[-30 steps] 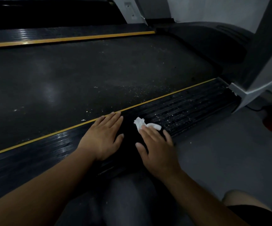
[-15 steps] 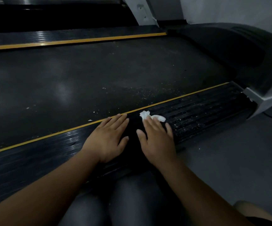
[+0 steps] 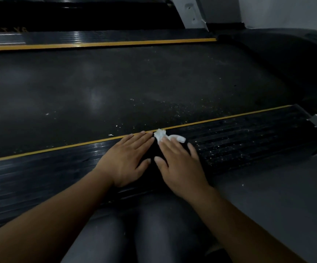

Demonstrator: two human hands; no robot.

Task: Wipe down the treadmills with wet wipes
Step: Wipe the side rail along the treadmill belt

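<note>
the near side rail (image 3: 248, 141) of the treadmill, a ribbed black strip with a yellow stripe (image 3: 220, 118) along its inner edge, is the landmark here. the person's left hand (image 3: 127, 158) lies flat on the rail, palm down, fingers straight and close together, with the fingertips reaching the yellow stripe. the right hand (image 3: 180, 168) lies flat on the rail just beside the left one, the two thumbs almost touching; its fingers are straight and a little spread, and they press down on a crumpled white wet wipe (image 3: 160, 134). the wipe sits on the rail right against the stripe, and bunched ends of it stick out beyond the fingertips. neither hand curls around anything. pale specks of grit dot the ribs of the rail on the right hand's side, while the ribs on the left hand's side look smoother and shine a little. beyond the rail lies the dark treadmill belt (image 3: 116, 88), also speckled close to the stripe. on the near side of the rail, the person's legs (image 3: 116, 240) in grey fabric are next to it, with grey floor (image 3: 277, 196) alongside.
</note>
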